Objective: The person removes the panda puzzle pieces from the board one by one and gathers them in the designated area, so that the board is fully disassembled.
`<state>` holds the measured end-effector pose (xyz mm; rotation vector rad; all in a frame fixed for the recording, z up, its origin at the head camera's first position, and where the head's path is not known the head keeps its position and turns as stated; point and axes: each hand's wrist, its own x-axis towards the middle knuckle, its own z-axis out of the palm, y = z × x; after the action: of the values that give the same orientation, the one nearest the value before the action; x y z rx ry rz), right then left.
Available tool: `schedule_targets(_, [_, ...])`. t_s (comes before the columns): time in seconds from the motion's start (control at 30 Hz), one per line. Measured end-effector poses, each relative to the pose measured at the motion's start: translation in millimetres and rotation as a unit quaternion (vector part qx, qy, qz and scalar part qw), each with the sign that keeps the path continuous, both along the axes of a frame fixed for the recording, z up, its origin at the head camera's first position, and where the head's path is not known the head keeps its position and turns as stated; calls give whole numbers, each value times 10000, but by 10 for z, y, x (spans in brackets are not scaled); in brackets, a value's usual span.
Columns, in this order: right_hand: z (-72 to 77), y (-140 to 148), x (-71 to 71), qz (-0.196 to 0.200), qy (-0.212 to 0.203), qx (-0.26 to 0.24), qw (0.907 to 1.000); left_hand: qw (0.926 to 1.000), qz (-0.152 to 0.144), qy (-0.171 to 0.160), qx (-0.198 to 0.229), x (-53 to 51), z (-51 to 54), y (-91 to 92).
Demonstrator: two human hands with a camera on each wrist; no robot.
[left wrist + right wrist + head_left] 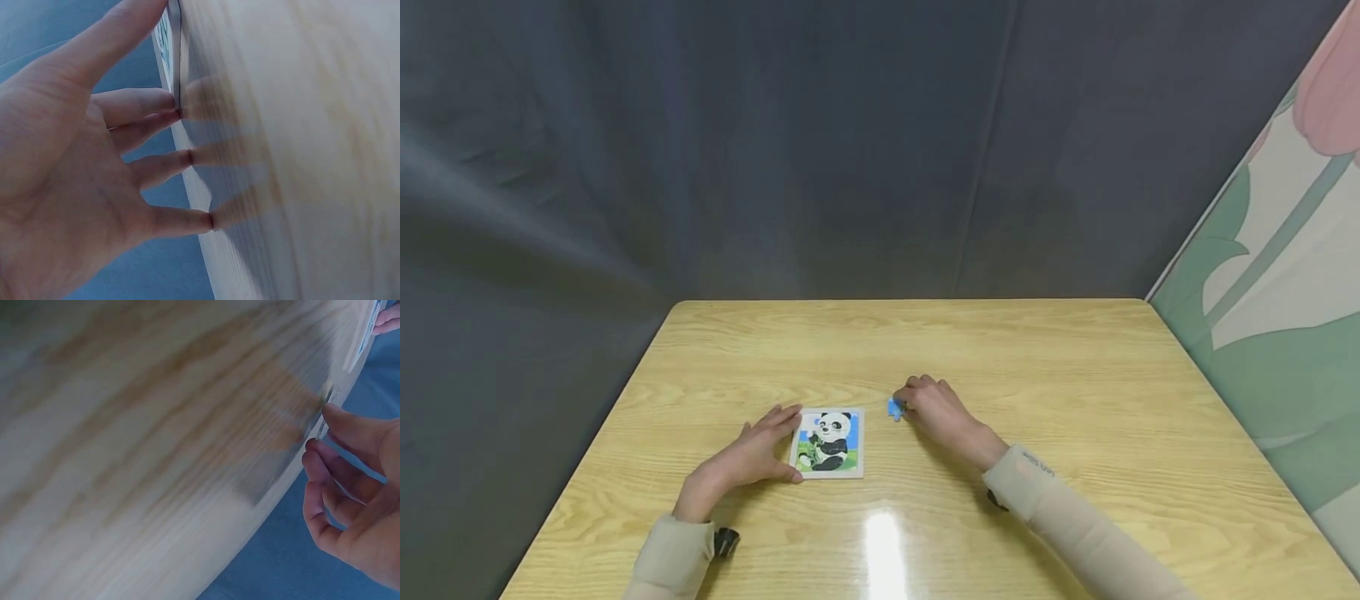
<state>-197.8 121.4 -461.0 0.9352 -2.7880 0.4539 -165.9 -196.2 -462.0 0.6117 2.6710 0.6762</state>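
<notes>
A square panda jigsaw puzzle (831, 450) lies flat in a pale frame on the table, with a whitish gap (808, 423) at its upper left. My left hand (748, 454) rests at the frame's left side, fingers spread and fairly straight. Its index finger touches the upper left corner, and its thumb the lower left one. To the right of the puzzle, my right hand (938, 414) pinches a blue jigsaw piece (894, 408) at the tabletop. In the right wrist view that thin piece (330, 395) shows edge-on between thumb and fingertips, partly hidden.
The wooden table (1037, 358) reaches back to a dark curtain (850, 150). On the right hangs a cloth with a tulip print (1285, 350). A bright light reflection (884, 550) shows near the table's front.
</notes>
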Motion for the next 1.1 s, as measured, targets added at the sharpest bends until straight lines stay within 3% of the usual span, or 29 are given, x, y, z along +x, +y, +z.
schedule_targets(0.4, [-13, -50, -106, 59, 62, 119, 9999, 10000, 34, 66, 3, 25, 23, 1])
schedule_targets(0.63, [15, 36, -93, -1, 18, 408, 9992, 9999, -100, 73, -51, -44, 31, 103])
schedule_targets(0.93, [35, 175, -91, -60, 89, 264, 9996, 9995, -271, 82, -107, -112, 83, 219])
schedule_targets(1.1, [64, 130, -56, -201, 160, 482, 9985, 9991, -380, 76, -167, -128, 102, 239])
